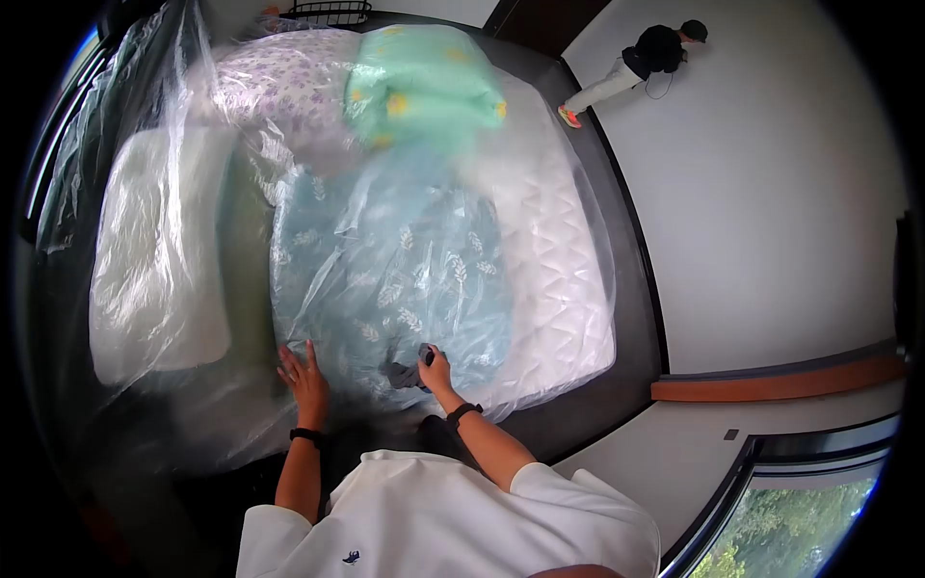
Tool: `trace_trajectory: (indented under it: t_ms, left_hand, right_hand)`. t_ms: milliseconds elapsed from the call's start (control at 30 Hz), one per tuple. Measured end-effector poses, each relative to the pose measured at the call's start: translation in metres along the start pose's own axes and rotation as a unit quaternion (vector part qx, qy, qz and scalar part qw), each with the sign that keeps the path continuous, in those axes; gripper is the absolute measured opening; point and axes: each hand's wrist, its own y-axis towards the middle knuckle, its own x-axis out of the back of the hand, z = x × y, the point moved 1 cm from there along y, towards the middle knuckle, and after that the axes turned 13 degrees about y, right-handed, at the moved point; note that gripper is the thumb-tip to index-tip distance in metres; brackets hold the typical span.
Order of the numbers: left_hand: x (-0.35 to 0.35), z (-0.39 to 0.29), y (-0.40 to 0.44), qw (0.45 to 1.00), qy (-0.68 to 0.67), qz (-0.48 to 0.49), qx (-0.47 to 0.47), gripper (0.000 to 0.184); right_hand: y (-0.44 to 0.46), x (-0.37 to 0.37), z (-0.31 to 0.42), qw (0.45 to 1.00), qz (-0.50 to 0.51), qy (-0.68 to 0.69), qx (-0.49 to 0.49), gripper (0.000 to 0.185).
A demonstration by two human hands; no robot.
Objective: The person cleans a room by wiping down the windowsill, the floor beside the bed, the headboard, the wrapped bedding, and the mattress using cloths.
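Observation:
Clear plastic sheeting [342, 217] covers a bed and the bedding on it. My left hand [306, 387] rests at the near edge with fingers spread, beside the corner of a blue quilt with white leaf prints [405, 260] that shows through the plastic. A bunched dark grey cloth [403, 374] is gripped in my right hand [436, 372], over the quilt's near side. Both wrists wear dark bands. Part of the cloth is hidden by my fingers.
Under the plastic are a white pillow [164, 260], purple-flowered bedding [284, 82], a folded green quilt [424, 82] and a white quilted mattress [559, 279]. Another person [646, 63] in dark top stands beyond the bed. A window [790, 520] is at lower right.

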Motion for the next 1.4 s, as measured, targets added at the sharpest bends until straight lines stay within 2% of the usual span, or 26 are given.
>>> trace_trajectory:
  t_ms: [33,67,133,167,233,267,300,333,367,433,500,567,600,700,767,833,933,1000,1067,1100,1133,1200,1267,1300,1367,1400]
  left_hand:
    - [0.007,-0.014,0.000,0.996,0.060,-0.068,0.008,0.077]
    - [0.013,-0.031,-0.002,0.996,0.056,-0.072,-0.005,0.077]
    - [0.038,-0.056,-0.008,0.998,-0.033,0.000,-0.061,0.071]
    - [0.029,-0.064,-0.009,0.998,-0.036,-0.003,-0.058,0.071]
    - [-0.008,-0.088,0.000,0.973,-0.122,0.031,-0.193,0.069]
    - [-0.025,-0.099,0.008,0.973,-0.125,0.029,-0.193,0.069]
    - [-0.042,-0.111,0.015,0.963,-0.148,0.077,-0.212,0.069]
    - [-0.049,-0.117,0.012,0.949,-0.171,0.131,-0.230,0.069]
    - [-0.056,-0.123,0.005,0.949,-0.181,0.138,-0.217,0.069]
    - [-0.060,-0.138,0.011,0.956,-0.164,0.136,-0.200,0.070]
    - [-0.089,-0.146,0.005,0.965,-0.152,0.145,-0.159,0.069]
    - [-0.121,-0.132,0.001,0.949,-0.074,0.269,-0.150,0.068]
    - [-0.120,-0.117,-0.006,0.947,-0.069,0.278,-0.143,0.068]
    - [-0.108,-0.105,0.004,0.937,-0.096,0.282,-0.181,0.063]
    - [-0.120,-0.088,0.000,0.949,-0.135,0.249,-0.138,0.061]
    - [-0.108,-0.085,-0.013,0.961,-0.103,0.233,-0.110,0.061]
    - [-0.092,-0.069,-0.016,0.972,-0.068,0.210,-0.082,0.063]
    - [-0.080,-0.068,-0.044,0.970,-0.066,0.222,-0.077,0.064]
    - [-0.068,-0.075,-0.036,0.973,-0.090,0.209,-0.037,0.066]
    - [-0.069,-0.079,-0.028,0.972,-0.070,0.224,-0.027,0.067]
    - [-0.077,-0.080,-0.030,0.969,-0.047,0.241,-0.017,0.068]
    - [-0.084,-0.083,-0.025,0.963,-0.060,0.263,0.002,0.067]
    - [-0.082,-0.089,-0.019,0.959,-0.046,0.280,-0.002,0.066]
    - [-0.094,-0.081,-0.017,0.959,-0.033,0.282,-0.008,0.066]
    - [-0.134,-0.076,-0.017,0.960,-0.058,0.268,-0.058,0.062]
    - [-0.138,-0.076,-0.014,0.959,-0.053,0.272,-0.063,0.062]
  right_hand:
    - [0.005,-0.006,0.003,0.999,0.026,0.022,-0.011,0.042]
    - [0.006,-0.014,0.007,0.998,0.052,0.041,-0.025,0.044]
    - [0.004,-0.031,0.031,0.995,0.088,0.025,0.048,0.046]
    - [0.001,-0.032,0.049,0.981,0.171,0.023,0.089,0.045]
    - [0.000,-0.026,0.079,0.967,0.211,0.032,0.139,0.043]
    - [-0.002,-0.022,0.079,0.950,0.262,-0.003,0.170,0.045]
    - [-0.002,-0.020,0.076,0.928,0.312,-0.038,0.200,0.048]
    - [0.006,-0.018,0.059,0.923,0.310,-0.065,0.220,0.055]
    - [0.013,-0.008,0.038,0.918,0.324,-0.073,0.215,0.055]
    - [0.039,0.022,0.015,0.945,0.287,-0.090,0.126,0.048]
    - [0.075,0.038,-0.033,0.992,0.077,-0.081,-0.055,0.043]
    - [0.076,0.049,-0.016,0.994,-0.022,-0.084,-0.069,0.047]
    - [0.069,0.040,-0.009,0.994,-0.013,-0.082,-0.077,0.047]
    - [0.075,0.010,0.005,0.989,0.108,-0.092,0.036,0.045]
    - [0.065,-0.022,0.018,0.976,0.143,-0.032,0.163,0.039]
    - [0.058,-0.045,0.034,0.971,0.127,0.017,0.204,0.037]
    - [0.042,-0.058,0.059,0.972,0.136,0.017,0.189,0.035]
    - [0.041,-0.040,0.062,0.930,0.274,-0.012,0.247,0.033]
    - [0.061,-0.023,0.029,0.912,0.286,-0.037,0.291,0.030]
    - [0.074,-0.008,0.008,0.917,0.245,-0.096,0.300,0.030]
    - [0.090,0.012,-0.008,0.929,0.243,-0.121,0.253,0.032]
    - [0.116,0.055,-0.040,0.941,0.192,-0.117,0.254,0.036]
    - [0.133,0.092,-0.052,0.960,0.149,-0.157,0.180,0.035]
    - [0.140,0.111,-0.066,0.961,0.120,-0.178,0.171,0.046]
    - [0.150,0.150,-0.079,0.983,-0.002,-0.143,0.115,0.060]
    - [0.152,0.165,-0.092,0.989,-0.118,-0.090,0.013,0.064]
